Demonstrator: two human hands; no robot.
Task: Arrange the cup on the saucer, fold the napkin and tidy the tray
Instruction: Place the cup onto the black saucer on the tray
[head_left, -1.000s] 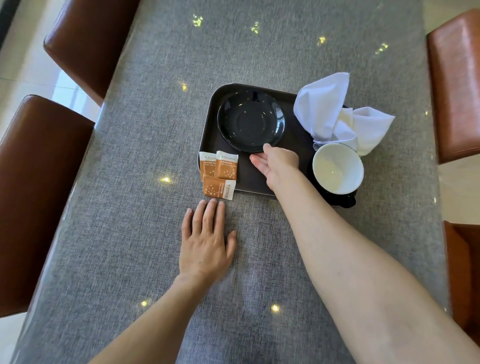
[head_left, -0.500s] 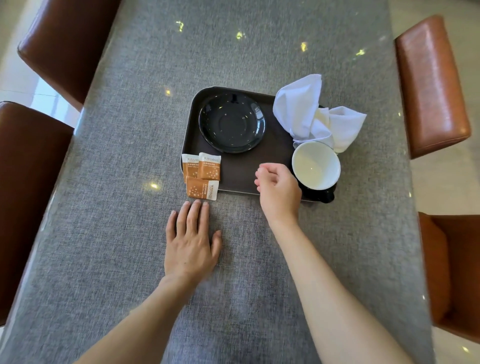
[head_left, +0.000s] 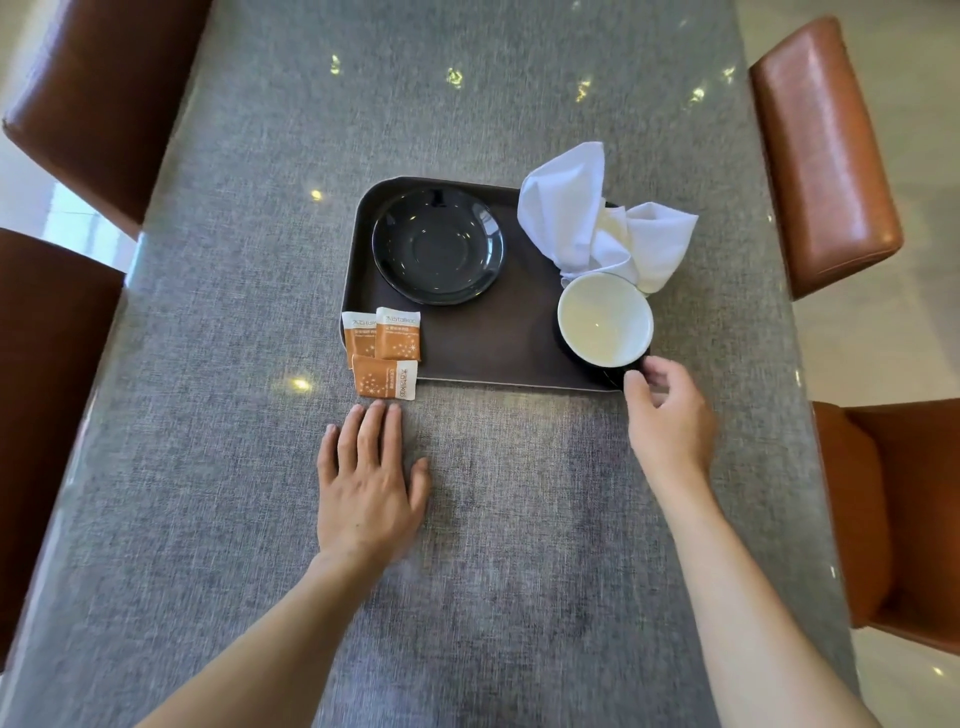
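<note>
A dark brown tray (head_left: 509, 343) lies on the grey table. On its far left sits an empty black saucer (head_left: 437, 244). A cup (head_left: 605, 319), white inside and dark outside, stands upright at the tray's near right corner. A crumpled white napkin (head_left: 587, 218) lies behind the cup, hanging over the tray's right edge. My right hand (head_left: 667, 410) is at the cup's near side, fingers curled at its dark handle; a firm grip does not show. My left hand (head_left: 369, 478) lies flat on the table, fingers apart, holding nothing.
Three orange sugar sachets (head_left: 387, 353) overlap at the tray's near left corner, one partly on the table. Brown leather chairs (head_left: 821, 150) stand on both sides of the grey table (head_left: 467, 571).
My right hand left the saucer's near rim, drew back over the tray's front edge, then moved right to the cup's handle. The left hand stayed flat on the table.
</note>
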